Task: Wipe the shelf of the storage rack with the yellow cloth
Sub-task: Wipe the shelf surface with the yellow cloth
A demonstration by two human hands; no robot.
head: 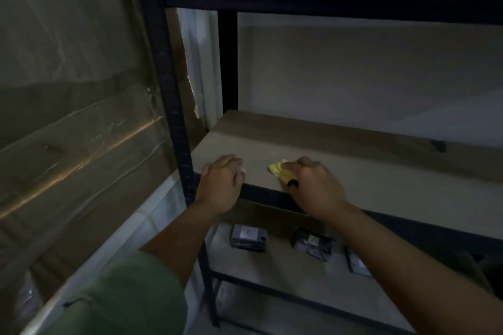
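Head view: the right hand [315, 187] is closed around the yellow cloth [280, 171], pressing it onto the shelf [381, 179] near its front edge, at about 6 o'clock of centre. At 9 o'clock from it, the left hand [220, 185] lies open, palm down, on the shelf's front corner beside the dark rack post [174, 117]. Small packets [248, 236] lie on the lower shelf.

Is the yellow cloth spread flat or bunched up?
Bunched up: the yellow cloth shows only as a small crumpled wad under the right hand on the shelf.
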